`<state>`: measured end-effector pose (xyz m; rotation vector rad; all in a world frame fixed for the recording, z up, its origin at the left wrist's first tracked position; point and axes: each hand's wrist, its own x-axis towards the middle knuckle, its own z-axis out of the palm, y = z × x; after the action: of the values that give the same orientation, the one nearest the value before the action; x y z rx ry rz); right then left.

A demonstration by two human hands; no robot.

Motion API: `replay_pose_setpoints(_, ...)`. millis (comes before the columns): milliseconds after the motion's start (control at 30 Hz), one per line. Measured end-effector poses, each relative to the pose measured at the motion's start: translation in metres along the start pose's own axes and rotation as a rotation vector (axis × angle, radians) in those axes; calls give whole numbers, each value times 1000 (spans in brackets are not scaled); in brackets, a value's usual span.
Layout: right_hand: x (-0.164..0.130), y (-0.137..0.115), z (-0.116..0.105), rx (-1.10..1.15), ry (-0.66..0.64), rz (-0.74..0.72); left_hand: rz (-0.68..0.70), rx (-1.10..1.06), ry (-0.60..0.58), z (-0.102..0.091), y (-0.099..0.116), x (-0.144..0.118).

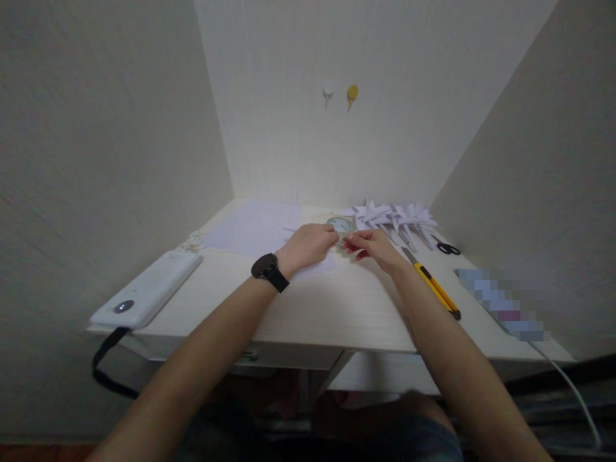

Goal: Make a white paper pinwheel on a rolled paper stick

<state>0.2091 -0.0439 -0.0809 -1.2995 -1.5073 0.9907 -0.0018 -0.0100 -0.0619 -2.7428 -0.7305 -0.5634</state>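
Observation:
My left hand point(314, 245), with a black watch on its wrist, is closed, its fingertips at the near edge of a round, see-through roll of tape point(341, 224). Just to the right, the fingers of my right hand point(369, 245) are curled into a pinch, close to the left fingertips. Between the two hands is a small, pale, see-through bit that looks like clear tape. What my left fingers grip is hidden. A thin white paper stick point(289, 229) pokes out behind my left hand. White paper sheets point(250, 224) lie under and left of it.
Several white paper pinwheels point(395, 217) are piled at the back right. Black scissors point(448, 248), a yellow box cutter point(437, 289) with its blade out and a partly blurred flat item point(498, 305) lie rightward. A white device point(147, 289) with a black strap sits left. Walls enclose the desk.

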Motion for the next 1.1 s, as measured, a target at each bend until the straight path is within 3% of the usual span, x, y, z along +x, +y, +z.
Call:
replay_pose_setpoints(133,0,3,10,161,-74,73,33,18,42,6,6,4)
replay_pose_setpoints(333,1,7,5,172,-61,16,-54,-118,63,9,6,3)
replay_pose_setpoints(467,-2,1,5,84,-190,-1,-158,-354,-63,9,-3,5)
replay_pose_setpoints(600,-6,-4,6,48,-314,-3,-159,-666,-261,7,-14,6)
replay_pose_setpoints(700,-8,-6,5,13,-372,-9,-157,-854,-341,5,-17,6)
replay_pose_setpoints(867,-9,-9,2,-53,-401,-2,-224,-938,-376,5,-13,5)
replay_pose_setpoints(1100,-10,-11,4,-130,-506,22,-173,-907,-450,3,-4,4)
